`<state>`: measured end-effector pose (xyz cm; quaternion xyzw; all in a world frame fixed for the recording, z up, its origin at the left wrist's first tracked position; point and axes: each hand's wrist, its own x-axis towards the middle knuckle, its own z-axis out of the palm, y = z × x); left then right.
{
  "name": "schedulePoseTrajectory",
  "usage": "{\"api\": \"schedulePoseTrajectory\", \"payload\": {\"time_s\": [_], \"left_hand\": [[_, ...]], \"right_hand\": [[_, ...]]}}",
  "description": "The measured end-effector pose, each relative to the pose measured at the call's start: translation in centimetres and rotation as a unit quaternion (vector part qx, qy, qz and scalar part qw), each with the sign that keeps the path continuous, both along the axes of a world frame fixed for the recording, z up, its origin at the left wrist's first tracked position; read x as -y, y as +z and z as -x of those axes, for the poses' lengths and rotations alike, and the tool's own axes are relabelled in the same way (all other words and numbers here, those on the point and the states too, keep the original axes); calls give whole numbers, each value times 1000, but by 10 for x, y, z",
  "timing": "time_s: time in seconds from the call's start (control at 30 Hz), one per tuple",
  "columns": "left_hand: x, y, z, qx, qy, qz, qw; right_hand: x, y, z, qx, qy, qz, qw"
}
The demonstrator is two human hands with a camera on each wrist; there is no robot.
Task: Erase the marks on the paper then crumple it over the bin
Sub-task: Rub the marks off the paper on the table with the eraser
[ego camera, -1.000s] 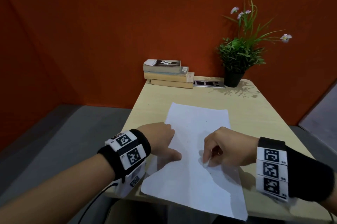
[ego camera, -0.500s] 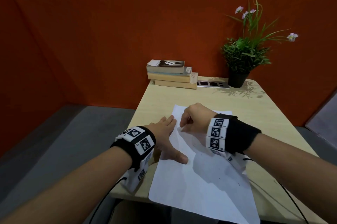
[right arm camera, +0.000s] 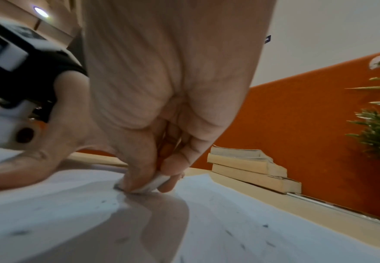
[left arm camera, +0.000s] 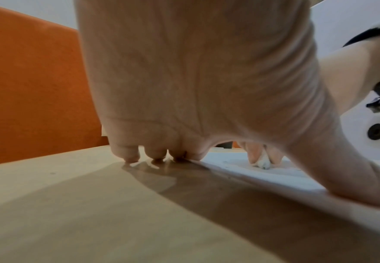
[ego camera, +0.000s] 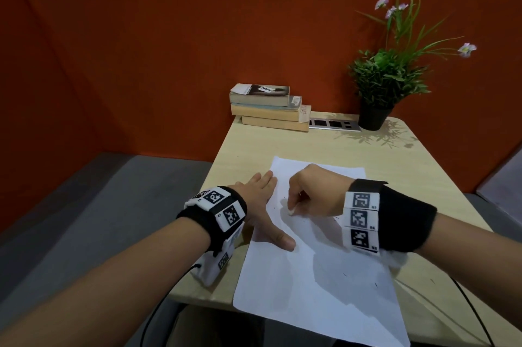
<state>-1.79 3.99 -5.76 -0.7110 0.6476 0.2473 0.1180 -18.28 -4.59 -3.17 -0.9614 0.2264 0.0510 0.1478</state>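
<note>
A white sheet of paper (ego camera: 316, 284) lies on the light wooden table (ego camera: 423, 177), its near edge hanging past the table front. Small dark specks dot the paper (right arm camera: 252, 231). My left hand (ego camera: 260, 205) lies flat, fingers straight on the table at the sheet's left edge, thumb (ego camera: 279, 239) pressing the paper. The left hand (left arm camera: 195, 89) fills the left wrist view. My right hand (ego camera: 313, 194) pinches a small white eraser (ego camera: 291, 210) against the sheet's upper middle. The right wrist view has the eraser (right arm camera: 153, 185) between thumb and fingers, touching the paper. No bin is in view.
A stack of books (ego camera: 271, 108) and a potted plant (ego camera: 387, 78) stand at the table's far edge, with a socket strip (ego camera: 334, 124) between them. An orange partition (ego camera: 141, 50) runs behind and to the left. Grey floor (ego camera: 84, 205) lies left of the table.
My right hand with the eraser went from the sheet's middle up to its far left part, then came back slightly toward me. The left hand's fingers straightened and stayed at the left edge.
</note>
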Motion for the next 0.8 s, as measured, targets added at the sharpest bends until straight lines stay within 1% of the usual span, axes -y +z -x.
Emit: {"api": "schedulePoseTrajectory", "payload": {"time_s": [0.13,0.27,0.33,0.47,0.53,0.6,0.67,0.8], "left_hand": [[1,-2,-1,-5,-2,7,1000],[2,-2,-1,-9,-2,8,1000],[2,-3,-2,-3,-3,12,1000],[1,-3,-1,13,-4,5,1000],[0,-2,1,18,-5,6,1000],[0,-1,2,21,-3,7,1000],[1,1,2,20,0,4,1000],[2,1,1,14,-2,12,1000]], "right_hand": [[12,1,-26,34,-29,23,999],[18,-1,-39,27,-37,35,998],[15,-2,-30,32,-32,32,998],[-2,-9,8,28,-12,14,999],[-8,-11,24,11,-5,-3,1000],[-9,-9,28,-7,-2,-15,1000],[-6,-4,20,-3,-7,-13,1000],[6,-3,-18,47,-36,21,998]]}}
